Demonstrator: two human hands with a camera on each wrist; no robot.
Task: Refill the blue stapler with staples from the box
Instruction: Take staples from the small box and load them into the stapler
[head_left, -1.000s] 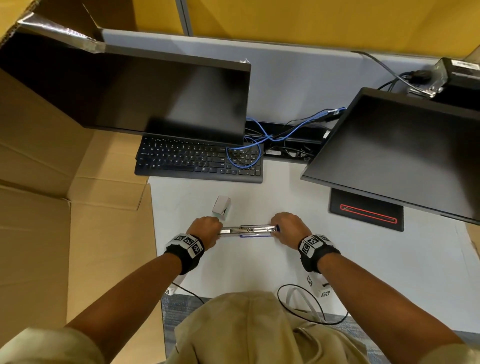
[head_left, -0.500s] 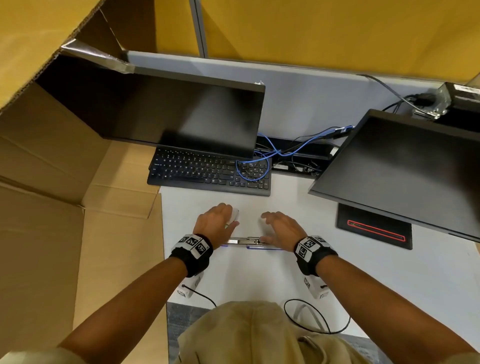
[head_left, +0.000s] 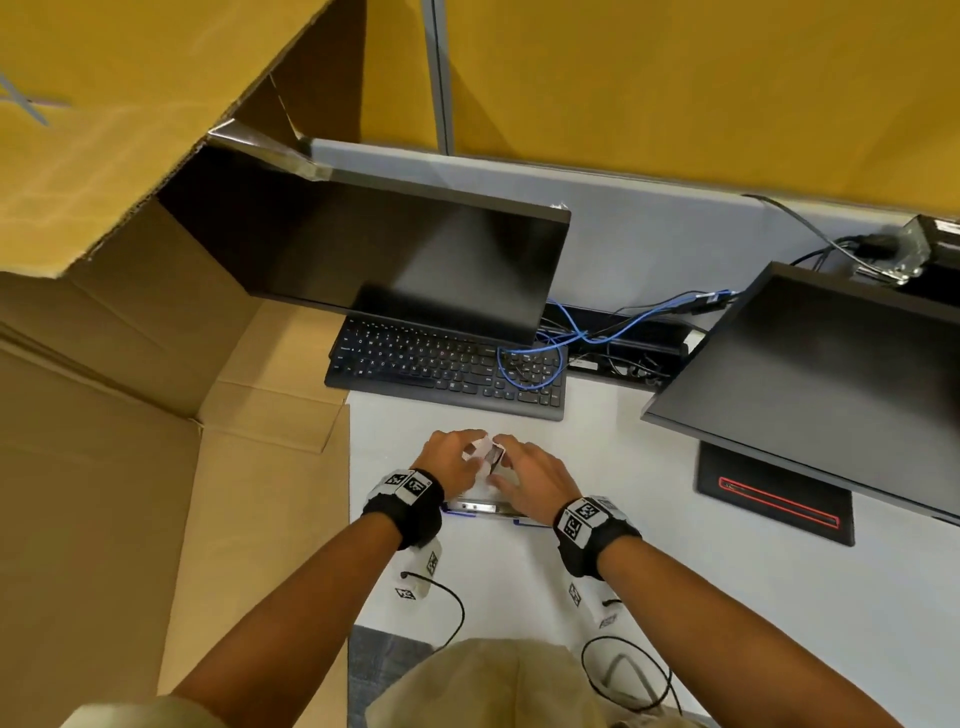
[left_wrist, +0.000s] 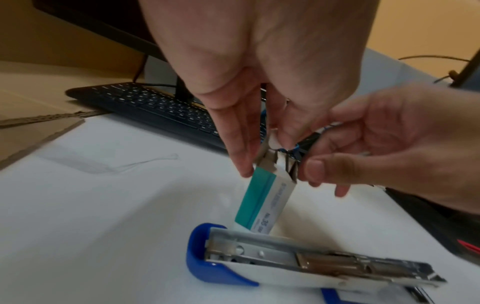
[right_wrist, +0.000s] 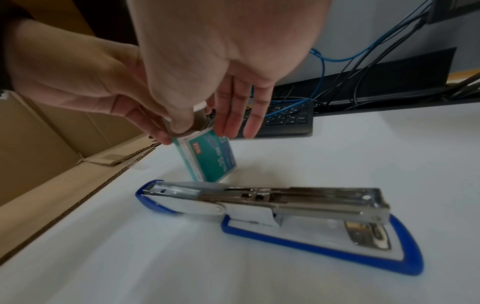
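Observation:
The blue stapler (head_left: 480, 506) lies flat on the white desk (head_left: 649, 545), opened out with its metal staple channel (right_wrist: 272, 195) facing up. Just beyond it, both hands hold the small teal and white staple box (left_wrist: 262, 203) upright, its lower end near the stapler's blue head (left_wrist: 200, 257). My left hand (head_left: 454, 460) grips the box's upper part (right_wrist: 210, 158) from the left. My right hand (head_left: 524, 475) pinches the box's open top end with thumb and fingers (left_wrist: 327, 168). What is inside the box is hidden.
A black keyboard (head_left: 447, 369) lies behind the hands under a dark monitor (head_left: 395, 260). A second monitor (head_left: 821, 384) stands at the right on a black base (head_left: 774, 499). Blue cables (head_left: 571, 338) run between them. A large open cardboard box (head_left: 130, 415) borders the desk's left side.
Both hands left the ends of the stapler and moved forward to the staple box, which now stands lifted between them. The stapler stays opened on the desk.

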